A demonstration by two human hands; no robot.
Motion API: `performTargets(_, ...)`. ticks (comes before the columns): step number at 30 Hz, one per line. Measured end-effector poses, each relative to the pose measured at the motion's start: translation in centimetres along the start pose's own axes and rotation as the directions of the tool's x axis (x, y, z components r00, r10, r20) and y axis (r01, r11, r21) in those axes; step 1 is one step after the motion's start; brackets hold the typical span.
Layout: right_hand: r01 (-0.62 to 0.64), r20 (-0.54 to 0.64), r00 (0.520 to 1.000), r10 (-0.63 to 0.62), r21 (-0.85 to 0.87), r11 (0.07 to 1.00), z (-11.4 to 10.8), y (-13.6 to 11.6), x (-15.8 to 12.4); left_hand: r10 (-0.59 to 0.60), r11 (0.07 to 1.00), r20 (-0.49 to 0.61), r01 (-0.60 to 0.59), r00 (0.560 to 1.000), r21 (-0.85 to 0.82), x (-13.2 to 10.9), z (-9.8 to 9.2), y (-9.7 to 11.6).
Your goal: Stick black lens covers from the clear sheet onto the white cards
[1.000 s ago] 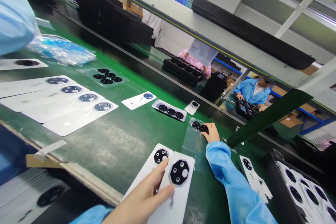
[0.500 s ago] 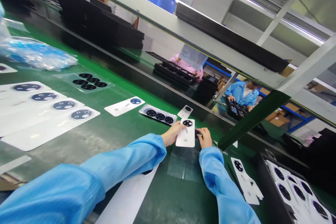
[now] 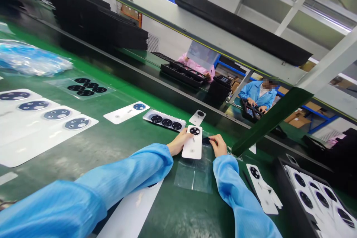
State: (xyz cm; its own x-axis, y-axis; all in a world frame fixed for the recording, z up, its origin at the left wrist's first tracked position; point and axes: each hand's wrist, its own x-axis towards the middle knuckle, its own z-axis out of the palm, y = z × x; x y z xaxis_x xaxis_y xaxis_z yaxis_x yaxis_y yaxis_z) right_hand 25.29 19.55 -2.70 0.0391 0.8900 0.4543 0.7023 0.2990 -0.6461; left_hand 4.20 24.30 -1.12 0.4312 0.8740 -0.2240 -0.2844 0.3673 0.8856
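My left hand [image 3: 178, 143] is closed on a white phone back panel [image 3: 192, 148] with a round black camera ring near its top. The thumb lies on the panel's face. To its right, my right hand [image 3: 218, 145] pinches the edge of a small black disc [image 3: 205, 140], partly seen over a clear plastic sheet [image 3: 193, 174]. Just behind the held panel lies a smaller white panel [image 3: 197, 117]. A clear strip with black camera rings [image 3: 166, 122] is left of it, beside another white panel with a blue-black ring [image 3: 122, 114].
Several large white panels [image 3: 55, 130] overlap at left, near a film sheet with black discs [image 3: 83, 87] and a plastic bag pile [image 3: 30, 59]. A black tray [image 3: 292, 193] of white panels stands at right. A slanted green post [image 3: 273, 122] rises behind my right hand. Two co-workers sit beyond.
The view has shifted slightly. My right hand has moved a little away from the white panel, with the black disc at its fingertips. My left hand still holds the panel.
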Motion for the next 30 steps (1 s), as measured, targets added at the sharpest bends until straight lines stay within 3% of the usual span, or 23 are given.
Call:
performTargets(8,-0.239,-0.089,0.956,0.279,0.315,0.919,-1.6,0.3,-0.7,0.003,0.998,0.025,-0.004,1.0,0.061,-0.5,0.1,0.3)
performTargets(12,-0.293,-0.096,0.924,0.371,0.448,0.845,-3.5,-1.4,-1.2,0.047,0.993,0.079,-0.055,0.996,0.103,-1.6,0.7,1.3)
performTargets(16,-0.28,-0.071,0.927,0.368,0.52,0.807,-5.6,-5.5,-2.8,0.094,0.976,0.184,-0.127,0.978,0.178,-4.5,1.1,3.7)
performTargets(21,-0.255,-0.03,0.945,0.326,0.558,0.79,-6.6,-12.2,-5.9,0.133,0.924,0.254,-0.213,0.958,0.318,-10.7,1.2,6.2)
performTargets(26,-0.232,0.002,0.96,0.279,0.565,0.792,-5.2,-17.4,-7.8,0.143,0.883,0.225,-0.227,0.964,0.412,-16.6,1.0,5.8)
performTargets(30,-0.2,0.023,0.977,0.213,0.457,0.867,-4.0,-19.5,-7.9,0.129,0.874,0.211,-0.212,0.969,0.437,-18.4,0.4,5.1)
